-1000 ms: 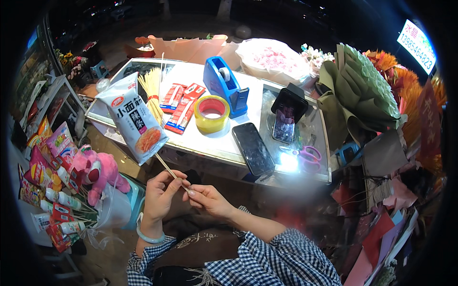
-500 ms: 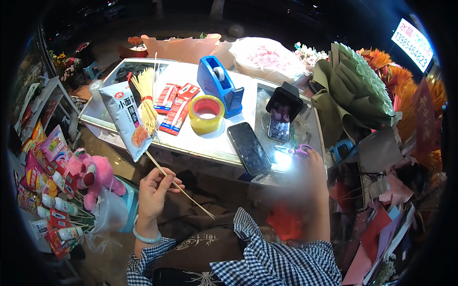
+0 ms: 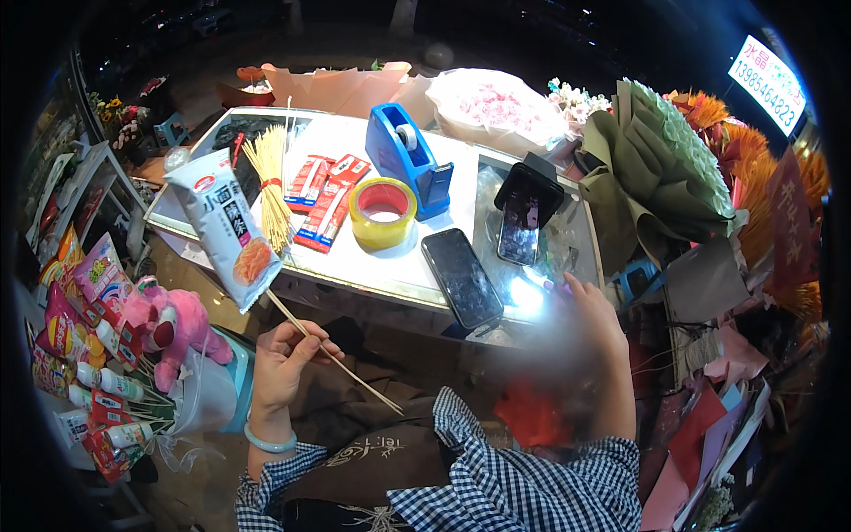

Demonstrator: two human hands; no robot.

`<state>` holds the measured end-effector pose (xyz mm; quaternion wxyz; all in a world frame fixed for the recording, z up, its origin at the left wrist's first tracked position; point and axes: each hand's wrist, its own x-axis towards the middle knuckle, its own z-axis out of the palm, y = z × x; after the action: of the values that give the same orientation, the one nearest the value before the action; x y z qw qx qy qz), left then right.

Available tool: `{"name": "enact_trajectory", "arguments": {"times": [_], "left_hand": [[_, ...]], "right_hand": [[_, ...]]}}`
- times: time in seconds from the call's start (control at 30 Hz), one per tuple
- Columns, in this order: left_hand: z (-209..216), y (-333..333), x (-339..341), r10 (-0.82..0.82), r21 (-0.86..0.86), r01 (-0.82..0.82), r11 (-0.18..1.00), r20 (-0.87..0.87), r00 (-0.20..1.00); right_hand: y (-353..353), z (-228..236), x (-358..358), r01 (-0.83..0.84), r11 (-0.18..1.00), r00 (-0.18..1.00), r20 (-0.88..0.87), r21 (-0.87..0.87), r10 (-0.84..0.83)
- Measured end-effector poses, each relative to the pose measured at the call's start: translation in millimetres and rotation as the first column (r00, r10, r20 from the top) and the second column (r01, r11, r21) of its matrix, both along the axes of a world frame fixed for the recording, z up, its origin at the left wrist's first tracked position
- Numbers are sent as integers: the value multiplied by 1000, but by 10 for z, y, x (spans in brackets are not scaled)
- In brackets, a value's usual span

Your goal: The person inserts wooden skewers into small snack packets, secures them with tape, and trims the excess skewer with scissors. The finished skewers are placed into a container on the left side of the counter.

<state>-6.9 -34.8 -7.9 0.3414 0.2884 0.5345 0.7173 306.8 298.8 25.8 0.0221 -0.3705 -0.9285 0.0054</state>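
Note:
My left hand (image 3: pixel 288 359) is closed round a thin wooden stick (image 3: pixel 341 362) in a pinch. At the stick's upper end is a pale blue and white snack packet (image 3: pixel 222 229), tilted over the table's near left edge. My right hand (image 3: pixel 596 315) is at the table's near right edge, its fingers curled at a pair of purple-handled scissors (image 3: pixel 548 283). A blurred patch and bright glare hide part of that hand and the scissors. Left of the glare lies a black phone (image 3: pixel 462 277).
On the table (image 3: pixel 355 142) are a yellow tape roll (image 3: pixel 383 213), a blue tape dispenser (image 3: pixel 403 160), red sachets (image 3: pixel 326 202), a bundle of sticks (image 3: pixel 269 182) and another phone (image 3: pixel 519 229). Bouquets (image 3: pixel 651 168) stand right; a pink plush toy (image 3: pixel 177 328) sits left.
The snack packet has turned its printed front more toward me and shifted slightly left. My right hand has moved a little right and lower, and the scissors have shifted at its fingers.

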Motion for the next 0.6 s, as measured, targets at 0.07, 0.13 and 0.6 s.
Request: {"name": "enact_trajectory", "arguments": {"times": [0.07, 0.13, 0.6], "left_hand": [[-29, 9, -1, 43, 78, -38, 996, -54, 998], [-50, 20, -7, 82, 117, -74, 990, -61, 995], [-34, 206, 141, 218, 144, -223, 964, 44, 975]], "right_hand": [[-110, 46, 33, 43, 999, 999, -1, 19, -43], [-264, 67, 73, 52, 998, 989, -141, 42, -46], [-1728, -992, -926, -557, -335, 822, -562, -760, -93]]}}
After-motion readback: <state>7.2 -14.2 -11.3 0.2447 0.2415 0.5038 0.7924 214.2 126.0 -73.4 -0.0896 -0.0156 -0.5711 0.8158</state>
